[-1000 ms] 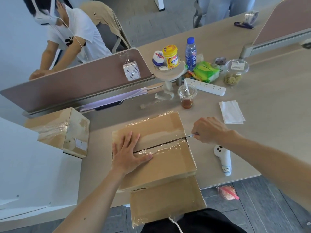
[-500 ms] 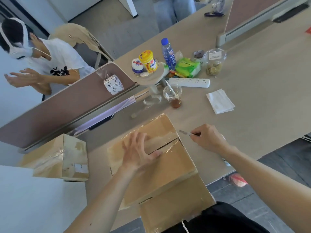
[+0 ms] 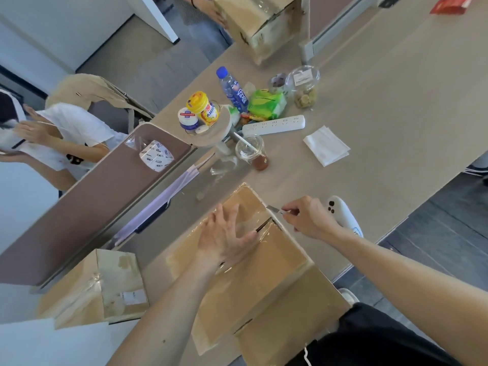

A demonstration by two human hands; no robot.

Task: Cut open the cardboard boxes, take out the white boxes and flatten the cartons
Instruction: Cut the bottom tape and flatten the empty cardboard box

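Left hand (image 3: 227, 240) flat on carton (image 3: 280, 262), right hand (image 3: 309, 219) pinching knife (image 3: 274, 209) — beside its edge

A pale wooden desk (image 3: 396, 122) fills the middle, a brown partition (image 3: 79, 207) crosses the left, with a chair (image 3: 113, 116), grey floor (image 3: 148, 56) and white wall (image 3: 66, 22) at the upper left.

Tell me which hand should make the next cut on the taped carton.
Right. The right hand pinches the blade, its tip at the carton edge by the seam. The left hand lies flat on top, bracing the carton.
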